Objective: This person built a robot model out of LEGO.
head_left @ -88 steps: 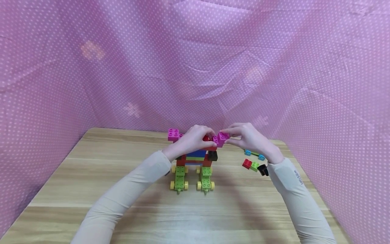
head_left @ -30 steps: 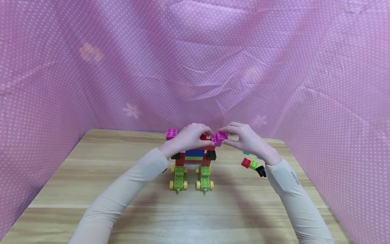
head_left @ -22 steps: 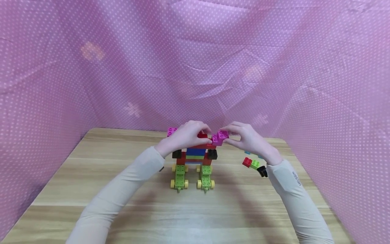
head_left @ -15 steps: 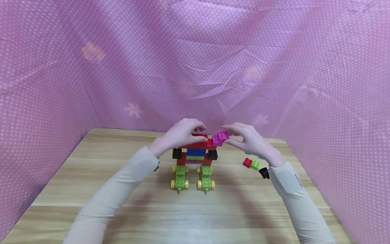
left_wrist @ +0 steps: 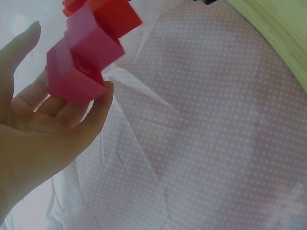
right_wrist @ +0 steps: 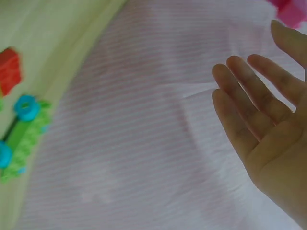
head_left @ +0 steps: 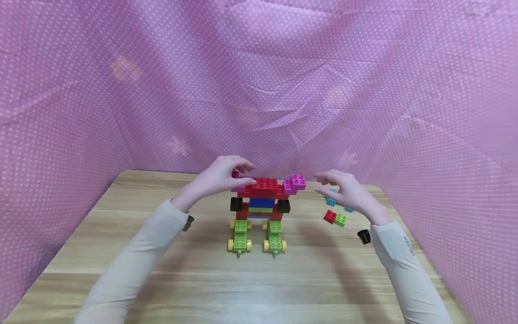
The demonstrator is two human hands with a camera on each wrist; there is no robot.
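Pink dotted cloth walls in the wooden counter (head_left: 121,252) where my brick figure (head_left: 261,211) stands.
At the figure's left shoulder, my left hand (head_left: 220,177) touches the magenta brick (left_wrist: 76,72) with relaxed fingers; right of the figure, my right hand (head_left: 346,193) hovers open, empty, above loose bricks (head_left: 335,218).

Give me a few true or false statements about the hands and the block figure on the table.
1. The right hand grips the pink block on the figure's right end. False: it is open and apart from it.
2. The left hand touches a pink block at the figure's left end. True.
3. The figure stands on green feet with yellow wheels. True.
4. Loose blocks lie on the table to the left of the figure. False: they lie to its right.
5. The top of the figure is a blue slab. False: it is red.
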